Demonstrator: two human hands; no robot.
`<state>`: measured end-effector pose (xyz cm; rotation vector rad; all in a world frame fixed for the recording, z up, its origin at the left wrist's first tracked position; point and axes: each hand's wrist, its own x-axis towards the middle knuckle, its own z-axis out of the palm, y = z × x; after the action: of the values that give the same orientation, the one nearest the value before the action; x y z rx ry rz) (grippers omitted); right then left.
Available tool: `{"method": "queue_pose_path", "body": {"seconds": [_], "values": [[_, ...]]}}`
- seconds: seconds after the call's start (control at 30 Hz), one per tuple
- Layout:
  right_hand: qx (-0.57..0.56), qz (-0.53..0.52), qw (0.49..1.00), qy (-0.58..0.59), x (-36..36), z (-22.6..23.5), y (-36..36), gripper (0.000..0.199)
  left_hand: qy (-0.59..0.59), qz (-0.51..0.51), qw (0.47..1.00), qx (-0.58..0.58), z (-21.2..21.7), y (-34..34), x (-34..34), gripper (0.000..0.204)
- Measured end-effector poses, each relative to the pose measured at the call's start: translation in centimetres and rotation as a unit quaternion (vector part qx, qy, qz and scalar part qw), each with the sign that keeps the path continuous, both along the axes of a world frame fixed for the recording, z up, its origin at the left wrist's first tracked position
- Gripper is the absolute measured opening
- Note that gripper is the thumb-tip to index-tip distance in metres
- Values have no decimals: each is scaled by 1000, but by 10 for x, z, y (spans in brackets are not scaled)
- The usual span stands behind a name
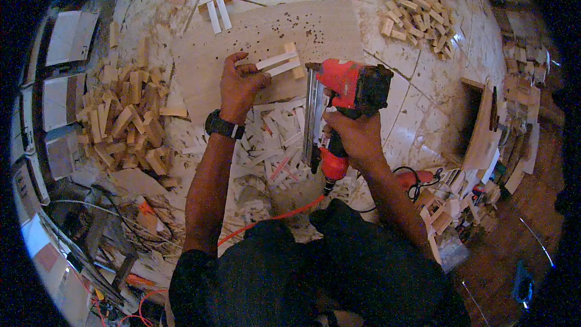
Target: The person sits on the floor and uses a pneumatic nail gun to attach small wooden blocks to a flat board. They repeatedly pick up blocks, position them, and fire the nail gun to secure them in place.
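My left hand (pixel 238 88), with a dark watch on its wrist, has its thumb and fingers closed at the near ends of two narrow white strips (pixel 277 60). The strips lie side by side, their far ends on a small pale wood block (pixel 296 54). Strips and block rest on a flat wooden board (pixel 209 79) dotted with dark marks. In my right hand (pixel 360 136) is a red and black nail gun (pixel 342 82), gripped by its handle. Its silver magazine stands just right of the block. An orange air hose (pixel 266 221) runs from its base.
Piles of small wood blocks lie at left (pixel 130 115) and far right (pixel 417 9). Loose white strips (pixel 272 139) cover the floor before me. Two joined strips (pixel 219 15) sit at the board's far edge. A red corded tool (pixel 411 178) is at right.
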<state>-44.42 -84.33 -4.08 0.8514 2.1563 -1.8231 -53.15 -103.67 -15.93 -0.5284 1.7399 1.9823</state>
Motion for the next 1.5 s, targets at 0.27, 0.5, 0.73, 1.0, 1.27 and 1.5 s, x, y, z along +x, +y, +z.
{"method": "queue_pose_path", "body": {"seconds": [0.27,0.5,0.73,1.0,1.27,1.5], "values": [[55,56,997,-19,-11,-7,-13,27,29,-12,1000,-6,-4,-3,1,68],[75,73,994,-18,-15,-13,-19,28,44,-36,998,-32,-10,-5,0,68],[47,43,996,-64,-17,-9,-21,28,52,-64,989,-119,-13,-5,-1,68],[101,76,992,-31,-17,-16,-21,28,50,-56,993,-95,-21,-6,-1,67],[166,142,976,-7,-21,-15,-28,29,72,-64,990,-107,-18,-5,-3,68],[280,192,937,80,-25,-14,-37,25,89,-58,990,-96,-19,-4,-2,67]]}}
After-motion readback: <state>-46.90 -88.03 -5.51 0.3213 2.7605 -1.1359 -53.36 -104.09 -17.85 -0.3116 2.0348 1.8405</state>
